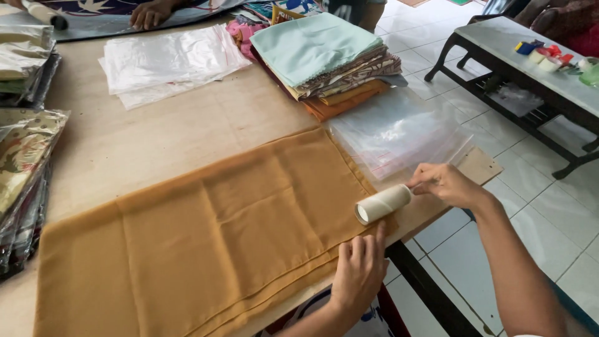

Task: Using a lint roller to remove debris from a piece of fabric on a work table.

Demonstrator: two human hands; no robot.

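Wide pale wooden desk (143,146) fills most of the view, white tiled floor (549,218) to its right. On the desk's near half lies a large folded mustard-orange sheer fabric (206,243), flat, several layers stacked, crease lines running across it, its near edge along the desk edge. Just beyond its right end sits a pile of clear plastic bags (399,134), and behind that a stack of folded cloths with a mint-green one on top (318,47). A 2nd heap of thin white plastic bags (168,62) lies at the far middle. Bagged patterned fabrics (22,156) stack along the left edge. A dark-legged side table with a pale top (530,68) stands on the floor at far right, small coloured items on it.

Cream cylindrical lint roller (382,204) rests on the right end of the fabric, near the desk edge, tilted, open end toward the camera. Right hand (446,185) holds the roller's handle end, grip closed narrow around it, forearm coming in from lower right. Left hand (359,271) lies palm down, fingers flat and together on the fabric's near right corner, just beside the roller, holding nothing. Another person's hand (150,12) rests at the far edge.
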